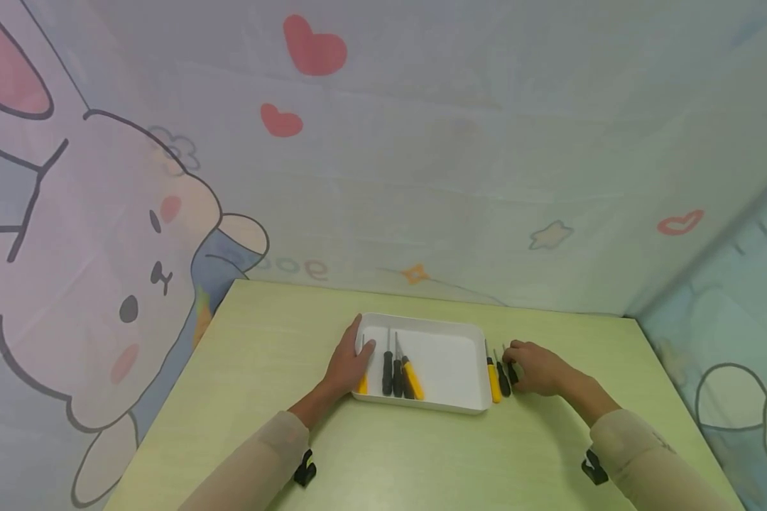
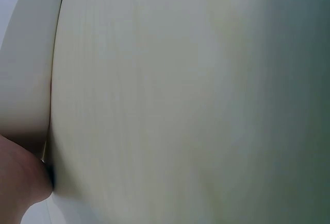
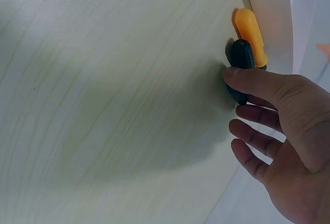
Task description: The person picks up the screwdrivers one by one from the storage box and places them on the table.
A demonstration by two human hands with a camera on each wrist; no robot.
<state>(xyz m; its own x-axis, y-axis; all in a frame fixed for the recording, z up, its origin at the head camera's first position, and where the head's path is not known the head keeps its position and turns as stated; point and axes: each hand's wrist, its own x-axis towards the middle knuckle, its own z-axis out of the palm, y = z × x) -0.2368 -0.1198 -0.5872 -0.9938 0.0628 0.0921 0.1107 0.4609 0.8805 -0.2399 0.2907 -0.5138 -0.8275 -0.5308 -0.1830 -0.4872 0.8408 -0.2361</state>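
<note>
With our left hand (image 1: 349, 362) we grip the white tray (image 1: 450, 362) by its left rim, thumb inside; several screwdrivers (image 1: 387, 372) lie in its left half. Right of it are a yellow-handled screwdriver (image 1: 493, 383), a black-handled screwdriver (image 1: 503, 381) and the dark screwdriver (image 1: 513, 374) our right hand (image 1: 540, 369) pinches.

Smooth plastic tray (image 1: 452, 362), plastic screwdriver handles (image 1: 412, 378), wood-grained tabletop (image 1: 422, 461), creased cloth backdrop (image 1: 447, 177)

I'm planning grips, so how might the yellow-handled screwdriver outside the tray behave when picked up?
The yellow-handled screwdriver is probably stiff, given its straight, thin shaft. It may feel handle-heavy, its handle being much thicker. Its rounded handle could roll, though the white tray beside it might block one side.
</note>
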